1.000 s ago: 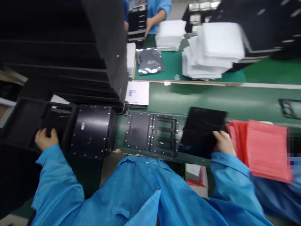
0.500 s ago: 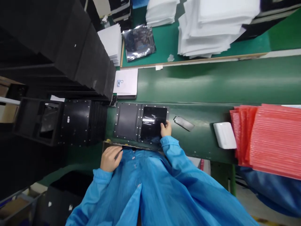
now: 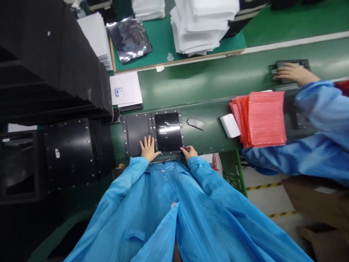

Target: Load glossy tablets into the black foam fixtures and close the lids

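A dark hinged fixture with studded edges point(image 3: 132, 136) lies flat on the green bench in front of me. Its right half holds a glossy black screen panel point(image 3: 169, 136) that reflects the ceiling lights. My left hand point(image 3: 148, 149) rests on the fixture's left half near the middle seam, fingers spread. At the lower right corner of the screen panel, my right hand point(image 3: 190, 152) has thumb and fingertips drawn together; what sits between them is too small to make out. A small grey metallic strip point(image 3: 196, 123) lies to the right of the fixture.
A white block point(image 3: 230, 126) and red bubble pouches point(image 3: 267, 120) lie to the right. Beyond them, a co-worker's hand point(image 3: 296, 72) is on a dark device. Stacked black trays point(image 3: 68, 62) rise at left. White sheets point(image 3: 201, 25) and a silvery bag point(image 3: 129, 40) are at the back.
My left hand has come up from the bench's front edge onto the fixture. My right hand has slid down to the panel's corner. The view has turned right, bringing a co-worker into sight.
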A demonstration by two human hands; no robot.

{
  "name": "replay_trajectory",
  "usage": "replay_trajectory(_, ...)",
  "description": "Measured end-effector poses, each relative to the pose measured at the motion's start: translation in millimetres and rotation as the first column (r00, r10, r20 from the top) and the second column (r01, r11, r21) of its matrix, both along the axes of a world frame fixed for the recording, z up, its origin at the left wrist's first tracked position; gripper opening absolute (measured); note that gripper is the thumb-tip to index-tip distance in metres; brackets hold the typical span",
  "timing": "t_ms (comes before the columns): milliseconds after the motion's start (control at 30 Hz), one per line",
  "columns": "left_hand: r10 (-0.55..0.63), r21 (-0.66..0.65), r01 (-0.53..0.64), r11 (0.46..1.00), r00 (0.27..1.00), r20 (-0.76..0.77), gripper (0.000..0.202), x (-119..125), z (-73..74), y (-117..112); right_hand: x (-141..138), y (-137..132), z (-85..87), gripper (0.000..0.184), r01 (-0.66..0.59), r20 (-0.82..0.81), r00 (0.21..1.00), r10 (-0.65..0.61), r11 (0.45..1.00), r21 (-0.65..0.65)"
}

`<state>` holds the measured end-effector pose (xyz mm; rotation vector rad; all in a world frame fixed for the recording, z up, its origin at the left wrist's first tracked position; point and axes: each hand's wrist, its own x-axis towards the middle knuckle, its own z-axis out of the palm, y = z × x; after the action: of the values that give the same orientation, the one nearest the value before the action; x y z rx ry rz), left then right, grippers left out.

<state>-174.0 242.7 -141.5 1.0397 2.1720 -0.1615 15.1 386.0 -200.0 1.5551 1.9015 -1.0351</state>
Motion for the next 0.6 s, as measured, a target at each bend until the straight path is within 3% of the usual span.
replay_trajectory(167,0.045,-0.083,-0.050,0.995,0.997,-0.058,0.083,13.6,-16.5,3.2,9.8,14.1,1.0,0.030,-0.025,0.026,0.999,0.030,0.984,-0.177)
replay_trajectory(333,0.111,-0.163,-0.124,0.979,0.990,-0.086,0.082,18.5,-9.6,17.2,-8.4,53.1,7.1,0.029,-0.221,-0.022,0.974,0.224,0.935,-0.278)
replay_trajectory(467,0.190,-0.104,-0.208,0.973,0.968,-0.162,0.086,-24.5,-7.4,75.4,-61.0,110.7,11.3,0.037,-0.390,-0.077,0.921,0.382,0.899,-0.198)
replay_trajectory(600,0.264,-0.110,-0.282,0.953,0.953,-0.151,0.063,-81.9,-15.0,131.5,-122.3,174.3,8.0,0.059,-0.494,-0.137,0.869,0.475,0.842,-0.216)
